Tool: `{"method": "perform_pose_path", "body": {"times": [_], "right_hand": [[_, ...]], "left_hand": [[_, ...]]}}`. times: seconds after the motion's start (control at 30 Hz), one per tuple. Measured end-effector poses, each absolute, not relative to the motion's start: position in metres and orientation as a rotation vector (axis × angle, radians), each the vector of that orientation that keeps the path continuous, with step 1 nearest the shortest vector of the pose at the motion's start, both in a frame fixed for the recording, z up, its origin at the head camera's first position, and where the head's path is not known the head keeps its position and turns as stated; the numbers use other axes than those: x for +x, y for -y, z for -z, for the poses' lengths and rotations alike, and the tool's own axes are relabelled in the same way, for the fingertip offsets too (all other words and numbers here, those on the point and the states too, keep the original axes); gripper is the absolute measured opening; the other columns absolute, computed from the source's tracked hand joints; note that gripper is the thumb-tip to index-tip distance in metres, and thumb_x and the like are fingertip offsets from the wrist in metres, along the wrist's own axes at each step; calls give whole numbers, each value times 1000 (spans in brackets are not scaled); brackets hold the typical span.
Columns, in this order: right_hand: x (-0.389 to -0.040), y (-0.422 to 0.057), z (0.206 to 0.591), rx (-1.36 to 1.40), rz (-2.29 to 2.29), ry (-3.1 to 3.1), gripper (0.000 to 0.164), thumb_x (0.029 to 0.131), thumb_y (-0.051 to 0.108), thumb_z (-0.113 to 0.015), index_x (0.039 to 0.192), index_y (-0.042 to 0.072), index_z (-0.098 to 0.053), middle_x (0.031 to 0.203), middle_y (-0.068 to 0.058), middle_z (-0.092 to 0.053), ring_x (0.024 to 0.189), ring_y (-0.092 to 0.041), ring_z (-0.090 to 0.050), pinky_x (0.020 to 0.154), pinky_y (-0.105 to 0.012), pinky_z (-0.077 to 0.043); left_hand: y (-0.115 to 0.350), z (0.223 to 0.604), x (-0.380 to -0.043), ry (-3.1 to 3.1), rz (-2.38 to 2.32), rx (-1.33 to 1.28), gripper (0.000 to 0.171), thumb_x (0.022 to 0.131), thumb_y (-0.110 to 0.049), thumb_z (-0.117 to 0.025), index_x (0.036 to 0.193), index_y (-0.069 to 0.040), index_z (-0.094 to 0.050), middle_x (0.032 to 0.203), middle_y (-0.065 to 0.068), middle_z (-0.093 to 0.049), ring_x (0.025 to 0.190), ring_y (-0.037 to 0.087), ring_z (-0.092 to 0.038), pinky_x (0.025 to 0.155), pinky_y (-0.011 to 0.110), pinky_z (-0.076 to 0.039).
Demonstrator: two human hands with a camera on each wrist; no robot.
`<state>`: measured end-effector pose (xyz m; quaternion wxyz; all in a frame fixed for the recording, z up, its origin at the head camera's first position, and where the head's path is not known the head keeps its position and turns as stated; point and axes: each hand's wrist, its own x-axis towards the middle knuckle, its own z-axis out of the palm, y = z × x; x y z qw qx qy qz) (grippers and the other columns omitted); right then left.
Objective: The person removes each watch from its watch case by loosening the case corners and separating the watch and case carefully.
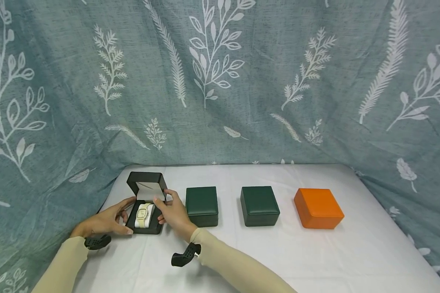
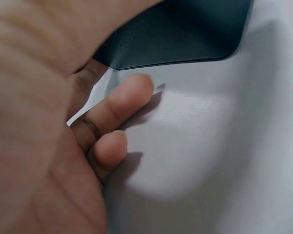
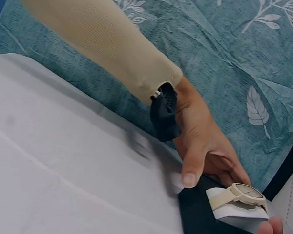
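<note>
A black watch box (image 1: pixel 146 178) stands at the table's left end, its lid raised to show a pale lining. Inside it sits a cream-strapped watch (image 1: pixel 142 215) around a white cushion (image 3: pixel 239 212). Along the box's left side, my left hand (image 1: pixel 104 219) holds the base, thumb by the front corner and index finger toward the back. Two fingers (image 2: pixel 122 105) curl beside the box in the left wrist view. On the other side, my right hand (image 1: pixel 177 215) grips the lid's right edge between thumb and index finger; its lower fingers are near the base.
Two closed dark green boxes (image 1: pixel 201 201) (image 1: pixel 258 199) stand in a row to the right of the black box. Farther right is a closed orange box (image 1: pixel 319 207). White cloth (image 1: pixel 271 252) covers the table, and a patterned blue-green curtain (image 1: pixel 220 134) hangs behind it.
</note>
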<state>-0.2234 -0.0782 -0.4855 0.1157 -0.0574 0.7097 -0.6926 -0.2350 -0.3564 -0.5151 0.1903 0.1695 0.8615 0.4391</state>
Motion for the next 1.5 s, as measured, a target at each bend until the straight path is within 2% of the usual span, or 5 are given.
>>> {"method": "perform_pose_path", "body": {"times": [0.17,0.4,0.67,1.0,1.5], "right_hand": [[-217,78,491,-209,2000,-2126,63,100,37,-69,154,18,-43,129,-17,-55,61,-13,-62,65,-41,-60],[-210,77,497,-263,1983,-2140,63,98,29,-73,152,17,-44,137,-23,-49,60,-13,-60,60,-37,-58],[-205,75,504,-239,1937,-2152,60,92,22,-80,145,18,-53,134,-18,-52,60,-12,-59,57,-35,-55],[-208,72,514,-261,1862,-2188,70,85,19,-87,146,23,-53,131,-14,-51,59,-17,-60,55,-26,-48],[-204,76,521,-261,1818,-2248,70,86,20,-86,148,22,-53,128,-7,-50,52,-9,-53,53,-23,-44]], "left_hand": [[358,516,-234,-2426,-1226,492,114,81,-21,-90,165,-9,-13,98,12,-55,73,18,-47,62,31,-46],[356,514,-237,-2421,-1235,486,115,80,-21,-90,165,-6,-13,97,11,-55,71,17,-47,61,30,-46],[354,512,-236,-2407,-1242,501,116,80,-17,-90,165,-5,-11,96,13,-54,72,18,-46,60,29,-45],[354,512,-236,-2417,-1241,512,115,80,-17,-90,165,-5,-12,96,13,-54,72,17,-46,60,29,-44],[358,513,-233,-2391,-1268,499,115,81,-15,-89,165,-7,-11,96,13,-53,69,17,-45,59,29,-45]]}}
